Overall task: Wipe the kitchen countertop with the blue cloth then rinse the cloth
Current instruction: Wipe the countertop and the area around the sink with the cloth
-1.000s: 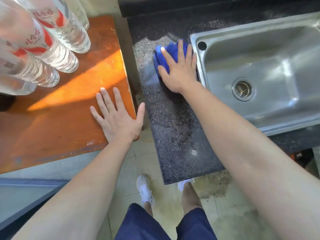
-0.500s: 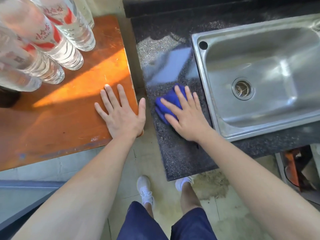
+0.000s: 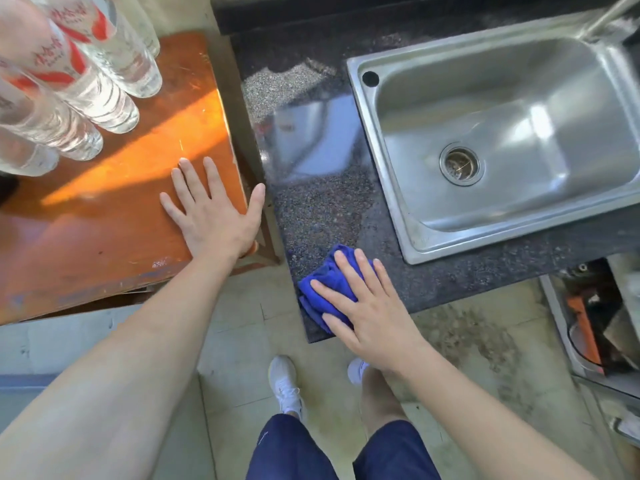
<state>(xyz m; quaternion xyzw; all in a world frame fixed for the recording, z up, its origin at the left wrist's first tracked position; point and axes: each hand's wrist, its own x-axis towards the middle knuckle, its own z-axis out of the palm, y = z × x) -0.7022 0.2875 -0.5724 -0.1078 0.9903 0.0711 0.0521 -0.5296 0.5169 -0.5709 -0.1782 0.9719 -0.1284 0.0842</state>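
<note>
Presses the bunched blue cloth (image 3: 322,285) onto the near left corner of the dark speckled tabletop (image 3: 322,209) with the right hand (image 3: 367,317), fingers straight and spread over the fabric, near the steel sink (image 3: 386,157). Rests the left hand (image 3: 214,216) open, palm down, on the orange wooden tabletop (image 3: 104,244), thumb over its edge, apart from the clear bottles (image 3: 104,81).
</note>
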